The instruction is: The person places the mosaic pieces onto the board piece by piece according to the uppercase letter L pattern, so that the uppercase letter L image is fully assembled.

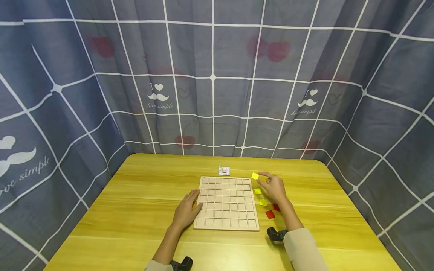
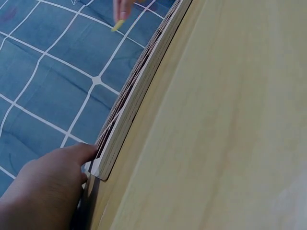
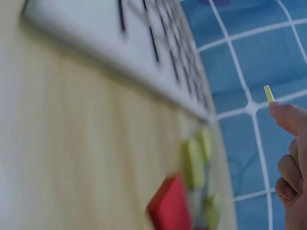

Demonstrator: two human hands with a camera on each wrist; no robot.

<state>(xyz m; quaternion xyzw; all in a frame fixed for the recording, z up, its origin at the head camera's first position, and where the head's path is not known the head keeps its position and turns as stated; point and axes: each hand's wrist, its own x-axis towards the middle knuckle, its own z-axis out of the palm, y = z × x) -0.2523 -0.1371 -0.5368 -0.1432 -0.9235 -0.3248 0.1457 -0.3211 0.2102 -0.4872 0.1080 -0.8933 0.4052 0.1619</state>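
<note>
A pale wooden board (image 1: pixel 226 203) with a grid of square recesses lies on the table. My left hand (image 1: pixel 185 210) rests at its left edge, fingers extended and thumb over the rim. In the left wrist view that hand (image 2: pixel 53 182) touches the board's corner (image 2: pixel 103 165). Past the board's far right corner, my right hand (image 1: pixel 275 188) pinches a yellow square tile (image 1: pixel 255 175) between thumb and fingertips. The right wrist view shows this tile (image 3: pixel 269 94) raised above the table, seen nearly edge-on. Below that hand lie yellow tiles (image 1: pixel 263 202) and red tiles (image 1: pixel 270 214).
A small printed card (image 1: pixel 224 171) with a coloured grid pattern lies just behind the board. The yellow wood-grain table (image 1: pixel 135 210) extends to both sides. A grey-blue checked curtain (image 1: pixel 190 94) hangs behind and around it. Each wrist wears a black device (image 1: pixel 276 234).
</note>
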